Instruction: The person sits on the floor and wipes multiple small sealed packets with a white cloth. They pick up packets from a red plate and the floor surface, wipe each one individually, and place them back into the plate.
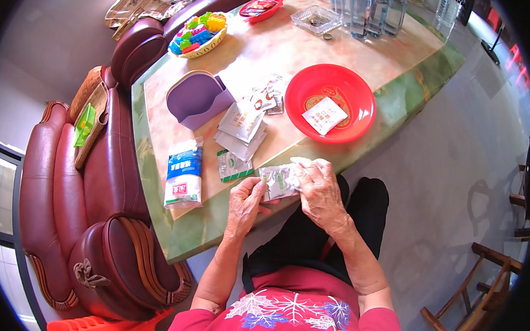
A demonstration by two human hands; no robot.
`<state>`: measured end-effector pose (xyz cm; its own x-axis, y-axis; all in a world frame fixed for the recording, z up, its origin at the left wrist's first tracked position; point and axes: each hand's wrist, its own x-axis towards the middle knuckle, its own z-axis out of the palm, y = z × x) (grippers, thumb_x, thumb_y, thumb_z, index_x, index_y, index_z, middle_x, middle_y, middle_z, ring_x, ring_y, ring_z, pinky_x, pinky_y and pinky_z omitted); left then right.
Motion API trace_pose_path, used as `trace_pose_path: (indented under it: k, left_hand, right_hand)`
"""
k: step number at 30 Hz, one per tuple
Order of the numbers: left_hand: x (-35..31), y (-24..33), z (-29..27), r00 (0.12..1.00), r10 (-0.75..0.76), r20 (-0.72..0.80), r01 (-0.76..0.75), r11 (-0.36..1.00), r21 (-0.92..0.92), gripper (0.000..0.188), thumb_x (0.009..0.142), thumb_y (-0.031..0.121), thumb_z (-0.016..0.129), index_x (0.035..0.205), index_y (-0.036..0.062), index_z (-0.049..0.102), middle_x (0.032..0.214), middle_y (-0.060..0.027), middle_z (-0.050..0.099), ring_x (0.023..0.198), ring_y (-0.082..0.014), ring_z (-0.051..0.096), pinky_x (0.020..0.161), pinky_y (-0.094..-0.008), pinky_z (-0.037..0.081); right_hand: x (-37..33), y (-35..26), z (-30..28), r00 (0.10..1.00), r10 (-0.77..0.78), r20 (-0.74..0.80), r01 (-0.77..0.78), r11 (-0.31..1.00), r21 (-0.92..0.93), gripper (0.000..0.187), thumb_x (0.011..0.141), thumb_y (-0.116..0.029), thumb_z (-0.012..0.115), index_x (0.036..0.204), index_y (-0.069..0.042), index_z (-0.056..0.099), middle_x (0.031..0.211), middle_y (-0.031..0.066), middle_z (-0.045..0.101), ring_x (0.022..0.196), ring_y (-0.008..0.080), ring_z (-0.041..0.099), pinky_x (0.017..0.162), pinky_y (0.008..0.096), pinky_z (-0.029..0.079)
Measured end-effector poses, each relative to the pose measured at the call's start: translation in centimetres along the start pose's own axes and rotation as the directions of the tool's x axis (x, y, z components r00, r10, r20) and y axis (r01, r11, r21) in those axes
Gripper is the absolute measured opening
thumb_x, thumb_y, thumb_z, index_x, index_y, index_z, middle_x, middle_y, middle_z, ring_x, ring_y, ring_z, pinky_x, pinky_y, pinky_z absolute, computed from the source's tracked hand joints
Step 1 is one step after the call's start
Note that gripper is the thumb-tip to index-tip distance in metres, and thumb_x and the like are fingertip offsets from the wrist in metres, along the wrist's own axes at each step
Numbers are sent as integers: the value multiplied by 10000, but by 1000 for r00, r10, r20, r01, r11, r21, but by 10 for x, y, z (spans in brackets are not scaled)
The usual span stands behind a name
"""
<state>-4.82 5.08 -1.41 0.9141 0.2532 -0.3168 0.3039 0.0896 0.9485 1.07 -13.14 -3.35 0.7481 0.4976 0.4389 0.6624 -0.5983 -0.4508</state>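
Observation:
Over the table's near edge, a silver sachet with green print is stretched between my hands. My left hand pinches its left end between thumb and fingers. My right hand is closed at the other end, with something white and crumpled by its fingertips that I cannot make out. Just beyond lies a green-and-white sachet. Behind it are several overlapping white sachets. A red plastic basin, right of these, holds one white packet.
Left on the marble table lie a blue-and-white salt-type bag and a purple holder. Farther off are a basket of toy blocks, a red dish, a glass ashtray and clear bottles. A leather sofa stands left, a wooden chair right.

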Motion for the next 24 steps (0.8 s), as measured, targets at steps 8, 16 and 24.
trace_pose_path:
  k: [8, 16, 24]
  left_hand:
    - [-1, 1, 1, 1000, 25, 13, -25, 1000, 8, 270, 985, 223, 593, 1087, -25, 624, 875, -83, 681, 710, -185, 715, 476, -210, 525]
    - [-1, -2, -1, 999, 35, 20, -35, 999, 1, 246, 981, 214, 600, 1083, -6, 639, 888, -56, 676, 716, -104, 665, 515, -207, 537]
    - [0, -5, -3, 999, 52, 14, -52, 999, 12, 236, 1004, 196, 565, 1107, -4, 637, 857, -29, 669, 708, -81, 645, 524, -207, 527]
  right_hand:
    - [-12, 13, -21, 990, 71, -123, -76, 997, -32, 434, 737, 24, 624, 1171, 48, 609, 1254, 141, 583, 1135, 319, 507, 1024, 420, 393]
    - [-5, -30, -12, 995, -71, -65, 75, 995, 59, 493, 749, -48, 623, 1219, 93, 578, 1184, 215, 589, 1137, 381, 501, 1051, 451, 379]
    - [6, -40, 13, 997, -81, -2, 81, 994, 76, 517, 774, -44, 600, 1278, 65, 561, 1270, 192, 572, 1184, 360, 485, 1083, 440, 359]
